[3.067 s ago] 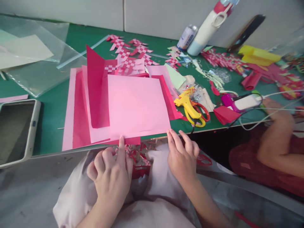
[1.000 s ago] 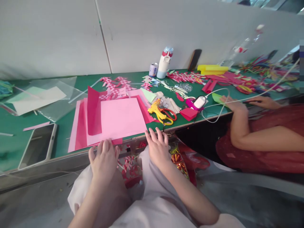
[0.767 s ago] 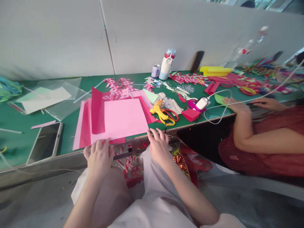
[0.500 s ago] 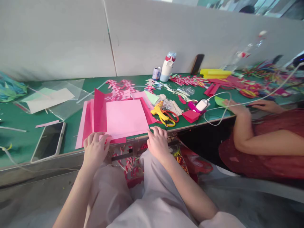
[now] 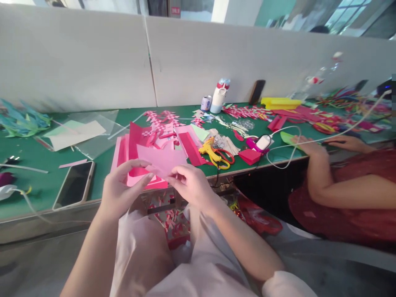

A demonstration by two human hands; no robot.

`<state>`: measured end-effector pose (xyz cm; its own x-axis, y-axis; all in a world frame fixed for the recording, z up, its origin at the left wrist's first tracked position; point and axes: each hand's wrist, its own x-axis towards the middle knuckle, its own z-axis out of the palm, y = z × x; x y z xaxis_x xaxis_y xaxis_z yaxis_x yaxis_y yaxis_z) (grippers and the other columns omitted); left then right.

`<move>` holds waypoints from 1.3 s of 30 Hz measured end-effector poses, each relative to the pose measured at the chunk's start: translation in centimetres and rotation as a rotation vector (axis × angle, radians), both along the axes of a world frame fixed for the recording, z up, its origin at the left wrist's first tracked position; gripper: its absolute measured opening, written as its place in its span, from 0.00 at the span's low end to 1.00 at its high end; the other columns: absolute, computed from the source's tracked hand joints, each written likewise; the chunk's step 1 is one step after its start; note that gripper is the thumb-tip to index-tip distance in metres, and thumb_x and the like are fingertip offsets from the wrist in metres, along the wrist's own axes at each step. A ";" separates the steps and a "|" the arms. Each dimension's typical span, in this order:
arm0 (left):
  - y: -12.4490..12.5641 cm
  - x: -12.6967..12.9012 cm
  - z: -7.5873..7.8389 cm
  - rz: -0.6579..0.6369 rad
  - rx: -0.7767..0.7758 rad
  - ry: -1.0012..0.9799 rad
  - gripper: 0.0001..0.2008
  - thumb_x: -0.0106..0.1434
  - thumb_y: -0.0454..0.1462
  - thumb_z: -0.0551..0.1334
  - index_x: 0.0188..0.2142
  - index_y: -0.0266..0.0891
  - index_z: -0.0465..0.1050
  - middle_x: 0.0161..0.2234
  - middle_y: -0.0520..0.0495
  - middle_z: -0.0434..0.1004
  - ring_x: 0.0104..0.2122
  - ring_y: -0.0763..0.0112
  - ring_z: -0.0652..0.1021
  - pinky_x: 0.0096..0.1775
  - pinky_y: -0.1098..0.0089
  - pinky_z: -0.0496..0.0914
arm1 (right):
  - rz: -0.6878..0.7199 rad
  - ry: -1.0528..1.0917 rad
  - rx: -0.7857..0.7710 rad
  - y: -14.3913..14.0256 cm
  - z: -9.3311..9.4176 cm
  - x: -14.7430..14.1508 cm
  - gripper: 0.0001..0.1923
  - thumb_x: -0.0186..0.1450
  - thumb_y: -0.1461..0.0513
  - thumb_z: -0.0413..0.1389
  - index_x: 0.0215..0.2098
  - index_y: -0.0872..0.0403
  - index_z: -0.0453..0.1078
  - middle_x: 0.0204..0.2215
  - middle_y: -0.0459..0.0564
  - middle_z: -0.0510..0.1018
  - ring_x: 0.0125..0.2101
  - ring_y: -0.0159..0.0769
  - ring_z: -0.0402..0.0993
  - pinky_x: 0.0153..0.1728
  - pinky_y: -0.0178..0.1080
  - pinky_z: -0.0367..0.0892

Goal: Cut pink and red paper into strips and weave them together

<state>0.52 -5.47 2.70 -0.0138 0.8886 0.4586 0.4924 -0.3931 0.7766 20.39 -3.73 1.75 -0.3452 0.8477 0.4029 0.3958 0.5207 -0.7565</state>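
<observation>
A light pink paper sheet (image 5: 163, 160) is raised off the table's front edge, bent along its length. My right hand (image 5: 192, 181) pinches its lower right part between thumb and fingers. At the sheet's left end, my left hand (image 5: 123, 185) has its thumb and fingertips closed on the edge. Under and behind the sheet lie red and pink papers (image 5: 136, 138), some folded. Yellow-handled scissors and a yellow tool (image 5: 212, 152) lie to the right of my right hand.
A phone (image 5: 74, 185) lies at the left on the green table (image 5: 102, 181). Woven pink strips (image 5: 162, 121), a can (image 5: 206, 103) and a white bottle (image 5: 220, 97) stand or lie behind. A co-worker's hand (image 5: 306, 144) touches green paper at right, near a white cable (image 5: 349, 126).
Both hands have closed on the light pink sheet and lifted it off the pile, where it lay flat. My hands moved nearer each other. The view has tilted slightly upward.
</observation>
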 end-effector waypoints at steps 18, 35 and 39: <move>-0.2 1.7 2.2 -0.332 -0.564 -0.024 0.08 0.54 0.43 0.67 0.28 0.42 0.78 0.25 0.51 0.78 0.27 0.73 0.76 0.28 0.75 0.68 | 0.239 0.495 -0.538 -1.1 0.7 1.5 0.11 0.58 0.57 0.62 0.35 0.55 0.73 0.32 0.47 0.77 0.29 0.27 0.70 0.31 0.31 0.66; 5.5 1.5 -0.8 -0.217 -0.684 -0.233 0.11 0.49 0.43 0.70 0.30 0.40 0.80 0.28 0.47 0.81 0.28 0.68 0.78 0.28 0.73 0.69 | 0.204 0.392 -0.506 6.0 -1.5 0.8 0.13 0.55 0.54 0.64 0.31 0.56 0.76 0.29 0.48 0.78 0.31 0.30 0.72 0.31 0.32 0.67; 5.8 1.0 -2.6 -0.157 -0.698 -0.338 0.09 0.49 0.43 0.71 0.28 0.41 0.80 0.27 0.46 0.82 0.28 0.67 0.79 0.28 0.71 0.71 | 0.257 0.413 -0.625 7.7 -2.9 -0.1 0.13 0.53 0.55 0.66 0.30 0.56 0.77 0.25 0.47 0.77 0.25 0.27 0.69 0.25 0.30 0.65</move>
